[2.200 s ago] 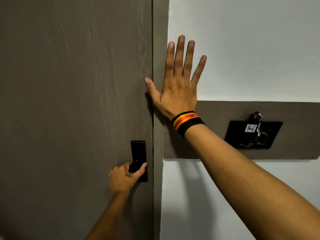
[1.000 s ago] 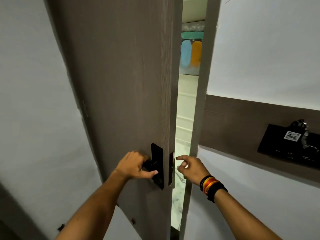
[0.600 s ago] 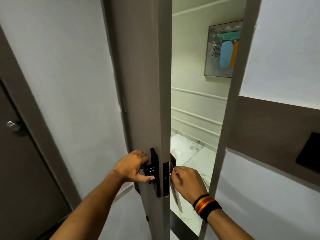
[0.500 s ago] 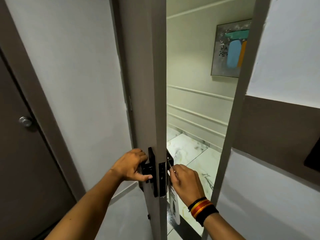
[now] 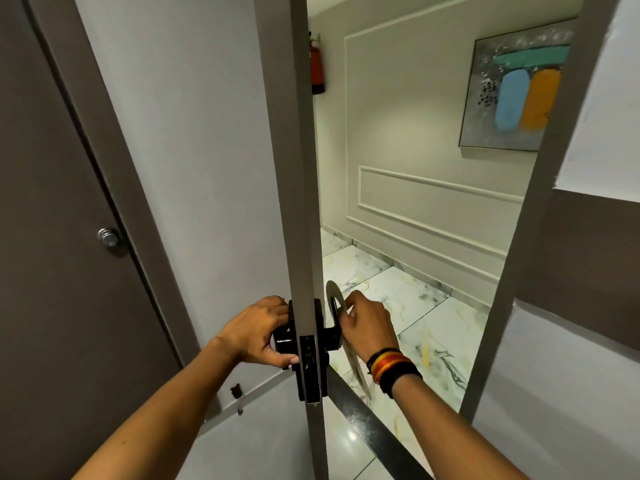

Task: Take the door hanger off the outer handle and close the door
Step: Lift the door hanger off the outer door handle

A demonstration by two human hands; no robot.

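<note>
The grey-brown door point(image 5: 294, 168) stands open, seen edge-on in the middle of the view. My left hand point(image 5: 258, 332) grips the black inner handle point(image 5: 282, 337) on its left side. On the right side a pale door hanger point(image 5: 335, 299) hangs by its round loop over the black outer handle point(image 5: 332, 336). My right hand point(image 5: 369, 325), wearing striped wristbands, pinches the hanger near the loop. The hanger's lower part runs down behind my wrist.
The door frame point(image 5: 540, 202) rises at the right. Beyond the gap lies a marble corridor floor point(image 5: 408, 299), a panelled wall with a painting point(image 5: 516, 88) and a red fire extinguisher point(image 5: 317, 69). A second dark door with a round knob point(image 5: 109, 237) is at the left.
The door has swung from shut to wide open. My right hand left the wall, reached round the door's edge and took hold of the hanger on the outer handle. My left hand stayed on the inner handle.
</note>
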